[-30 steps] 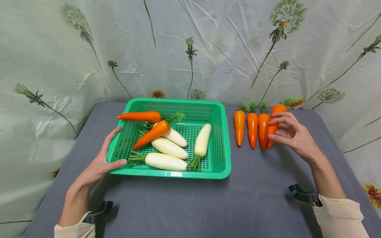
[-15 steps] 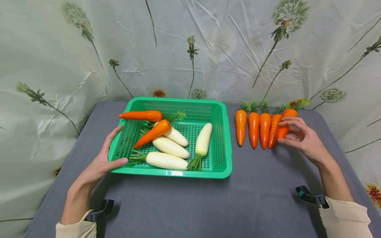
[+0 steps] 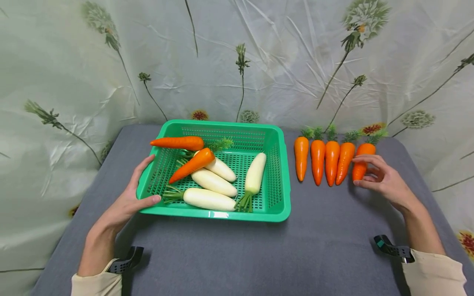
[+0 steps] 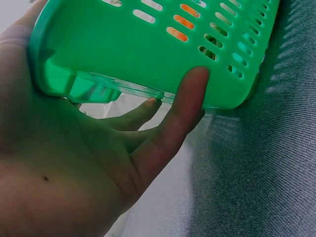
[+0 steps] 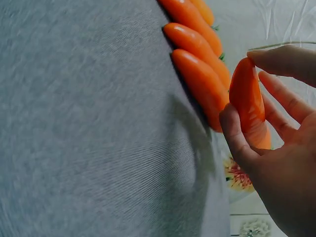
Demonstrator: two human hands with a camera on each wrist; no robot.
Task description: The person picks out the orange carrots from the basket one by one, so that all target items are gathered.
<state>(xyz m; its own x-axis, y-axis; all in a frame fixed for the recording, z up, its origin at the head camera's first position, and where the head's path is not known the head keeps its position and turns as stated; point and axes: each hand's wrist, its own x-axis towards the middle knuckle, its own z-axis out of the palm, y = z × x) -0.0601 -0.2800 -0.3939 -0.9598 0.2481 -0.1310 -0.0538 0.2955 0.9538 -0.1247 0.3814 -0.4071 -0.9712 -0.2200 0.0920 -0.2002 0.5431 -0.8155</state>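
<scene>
While the green basket point(image 3: 278, 176) is gripped by the left hand point(image 3: 127, 201) | fifth carrot point(image 3: 361, 162) is pinched by right hand point(image 3: 385, 183) fingers.

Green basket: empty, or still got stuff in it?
Not empty. The green basket holds two carrots and four white radishes; five more carrots lie outside on the table.

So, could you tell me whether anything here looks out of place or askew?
Slightly. In the basket, one carrot lies slanted on top of the radishes. On the table, the fourth carrot in the row tilts toward its neighbours, and the right hand pinches the end carrot. Nothing looks spilled or damaged.
</scene>
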